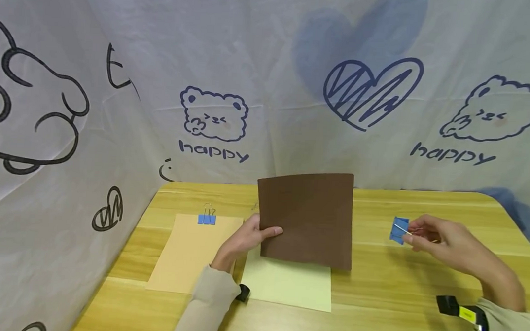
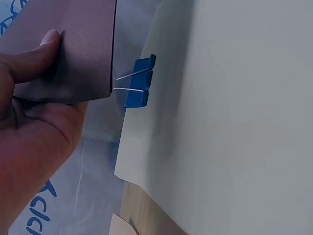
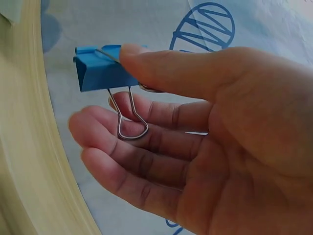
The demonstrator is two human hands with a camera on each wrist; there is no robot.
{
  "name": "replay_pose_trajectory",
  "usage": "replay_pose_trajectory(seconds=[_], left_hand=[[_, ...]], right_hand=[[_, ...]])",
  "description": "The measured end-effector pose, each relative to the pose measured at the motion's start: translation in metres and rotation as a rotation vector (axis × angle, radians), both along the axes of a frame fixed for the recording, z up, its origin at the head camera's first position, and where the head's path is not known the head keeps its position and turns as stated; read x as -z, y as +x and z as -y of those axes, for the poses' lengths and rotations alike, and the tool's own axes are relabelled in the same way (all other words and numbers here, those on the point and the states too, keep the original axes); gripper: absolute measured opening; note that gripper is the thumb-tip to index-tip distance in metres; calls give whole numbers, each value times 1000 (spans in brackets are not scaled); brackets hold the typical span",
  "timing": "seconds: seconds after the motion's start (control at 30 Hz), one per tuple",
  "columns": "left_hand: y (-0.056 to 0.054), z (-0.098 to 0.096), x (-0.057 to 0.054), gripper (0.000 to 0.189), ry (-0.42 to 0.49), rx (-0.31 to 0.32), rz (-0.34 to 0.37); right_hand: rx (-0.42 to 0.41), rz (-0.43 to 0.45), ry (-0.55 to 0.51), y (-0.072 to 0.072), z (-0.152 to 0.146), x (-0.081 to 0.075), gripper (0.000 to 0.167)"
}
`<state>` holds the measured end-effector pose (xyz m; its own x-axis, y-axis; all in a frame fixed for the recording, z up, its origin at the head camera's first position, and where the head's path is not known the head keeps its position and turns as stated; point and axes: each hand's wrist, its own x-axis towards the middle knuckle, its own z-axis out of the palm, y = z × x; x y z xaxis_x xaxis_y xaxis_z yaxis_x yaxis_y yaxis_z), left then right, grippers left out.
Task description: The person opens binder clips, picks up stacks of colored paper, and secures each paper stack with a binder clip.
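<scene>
My left hand grips a stack of dark brown paper by its left edge, thumb across the front and fingers behind. The paper stands tilted up over the pale yellow paper, hiding its upper part. On that yellow paper's edge, a blue binder clip shows in the left wrist view, its wire handles close to the brown paper's corner. Out to the right, my right hand pinches another blue binder clip. The thumb lies on its body, and one wire handle hangs against the curled fingers.
Light orange paper lies at the left on the wooden table, a blue binder clip at its top edge. Behind and to the left hangs a printed cloth with hearts and bears.
</scene>
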<state>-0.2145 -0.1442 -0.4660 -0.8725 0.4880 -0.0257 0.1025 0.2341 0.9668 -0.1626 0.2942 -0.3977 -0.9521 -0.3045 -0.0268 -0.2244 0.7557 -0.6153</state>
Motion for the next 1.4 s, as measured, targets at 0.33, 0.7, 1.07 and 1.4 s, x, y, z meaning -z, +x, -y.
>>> replay_pose_trajectory(seconds=[0.33,0.7,1.07,1.4], left_hand=[[5,-3,-8,21,19,51,18],[6,-8,-8,23,-3,77,10],[7,-13,-10,22,3,108,21],[7,-16,-6,21,10,118,34]], right_hand=[[-55,76,-93,0,11,0,31],[-114,97,-145,-1,22,-1,26],[-150,52,-140,-1,29,-6,22],[-185,79,-171,-1,37,-5,24]])
